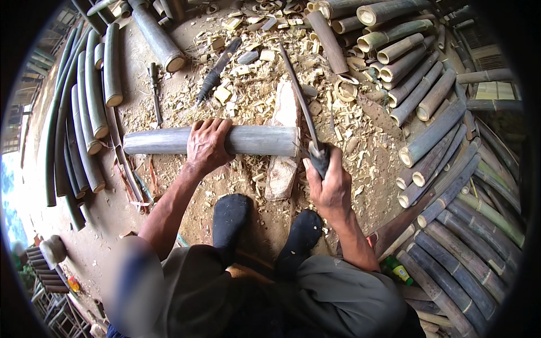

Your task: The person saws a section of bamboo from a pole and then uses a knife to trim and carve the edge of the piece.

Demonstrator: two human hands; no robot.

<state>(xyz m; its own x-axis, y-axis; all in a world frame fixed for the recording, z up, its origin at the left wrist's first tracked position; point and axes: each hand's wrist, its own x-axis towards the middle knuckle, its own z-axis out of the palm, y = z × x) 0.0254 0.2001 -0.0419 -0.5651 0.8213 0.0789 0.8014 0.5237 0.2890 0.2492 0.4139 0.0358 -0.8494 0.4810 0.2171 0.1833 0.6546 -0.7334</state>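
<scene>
A thick grey-green bamboo section (265, 139) lies crosswise before me, its right part resting on a pale, chopped wooden block (282, 177). My left hand (208, 145) is wrapped over its middle, fingers on the far side. In my right hand (329, 183) is a long-bladed knife (302, 98), gripped by its dark handle. Its narrow blade points away from me and leans left, passing just beyond the bamboo's cut right end. Whether the blade touches that end I cannot tell. A blade with a black wrapped handle (209, 83) lies on the ground farther off.
Wood chips (360, 135) cover the ground around the block. Cut bamboo lengths (90, 93) lie at the left, and a large bamboo stack (417, 73) fills the right. A thin dark tool (155, 93) lies beyond the bamboo's left part. My dark-covered feet (230, 225) are close to the block.
</scene>
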